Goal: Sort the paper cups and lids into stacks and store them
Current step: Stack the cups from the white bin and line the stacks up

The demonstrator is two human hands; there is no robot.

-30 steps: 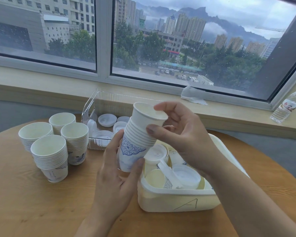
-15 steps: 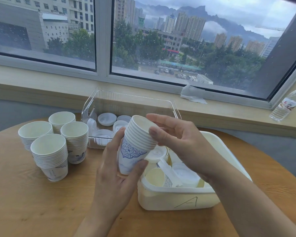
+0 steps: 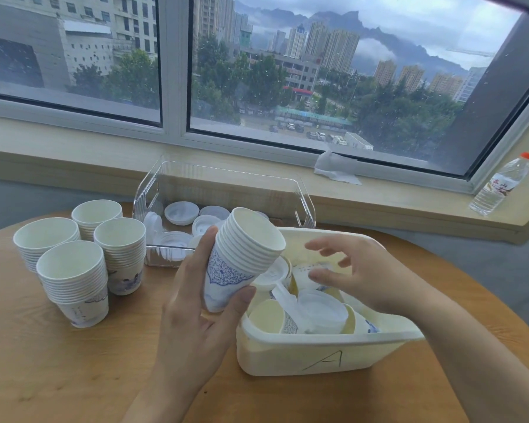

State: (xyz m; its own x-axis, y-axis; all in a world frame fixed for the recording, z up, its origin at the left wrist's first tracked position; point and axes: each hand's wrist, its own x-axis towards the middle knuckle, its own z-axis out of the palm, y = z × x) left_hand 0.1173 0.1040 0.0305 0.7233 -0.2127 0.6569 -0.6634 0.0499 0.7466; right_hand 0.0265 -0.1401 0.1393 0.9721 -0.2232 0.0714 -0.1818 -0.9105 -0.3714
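A tilted stack of white paper cups with blue patterns [image 3: 242, 257] is gripped by the left hand [image 3: 196, 312]. The right hand [image 3: 364, 276], fingers spread and holding nothing, is held over the cream plastic bin marked A [image 3: 318, 355] near the round wooden table's [image 3: 58, 370] right edge.

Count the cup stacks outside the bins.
5: four stand on the table at left; one tilted stack is held by the left hand.
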